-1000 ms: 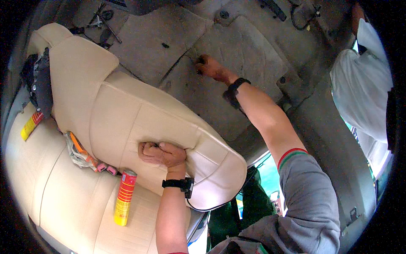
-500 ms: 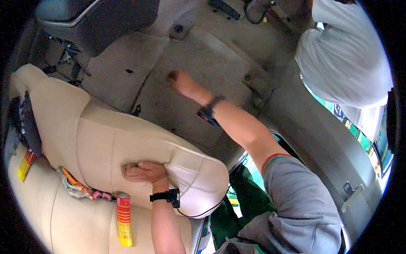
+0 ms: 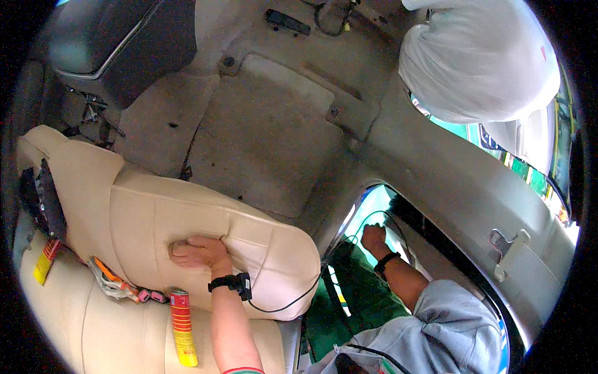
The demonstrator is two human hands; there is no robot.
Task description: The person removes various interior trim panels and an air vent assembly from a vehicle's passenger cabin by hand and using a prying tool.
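My left hand (image 3: 200, 252) leans on the beige leather seat cushion (image 3: 137, 206), its fingers laid along the surface and holding nothing. A black band with a small box is on that wrist. Over the open door gap, past the right edge of the seat, my right hand (image 3: 374, 238) is closed. What it holds, if anything, is hidden. Ahead of the seat spreads a grey carpeted car floor (image 3: 261, 137) dotted with dark specks. Close to my left forearm, a red and yellow can (image 3: 183, 328) lies on a second beige seat surface (image 3: 124, 336).
A second red and yellow item (image 3: 47, 262), an orange-handled tool (image 3: 111, 272) and pink pieces (image 3: 151, 295) lie by the seat's crease. A pedal (image 3: 288, 22) is at the far end. A person in white (image 3: 479, 62) is outside at upper right. A thin black cable (image 3: 286, 306) crosses the seat edge.
My right hand has lifted off the carpet and come back toward me, to the door opening. My left hand stays on the seat. The view has shifted slightly.
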